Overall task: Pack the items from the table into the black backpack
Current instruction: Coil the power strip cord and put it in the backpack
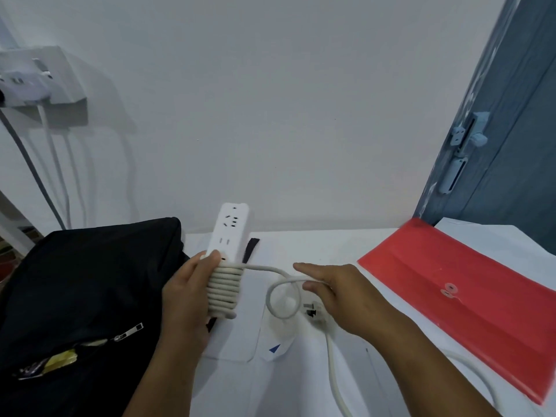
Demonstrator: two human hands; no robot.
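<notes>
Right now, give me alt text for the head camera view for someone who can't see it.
A person's left hand grips a white power strip with its cord coiled round the lower end, while the right hand holds the loose cord in a loop above a white table. A black backpack sits at left, a red envelope folder at right.

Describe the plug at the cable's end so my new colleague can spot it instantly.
Start at the red folder on the white table, then look left past the right hand. The plug lies on the table just under that hand, beside the cable loop. It is the only small piece with dark metal prongs.
</notes>
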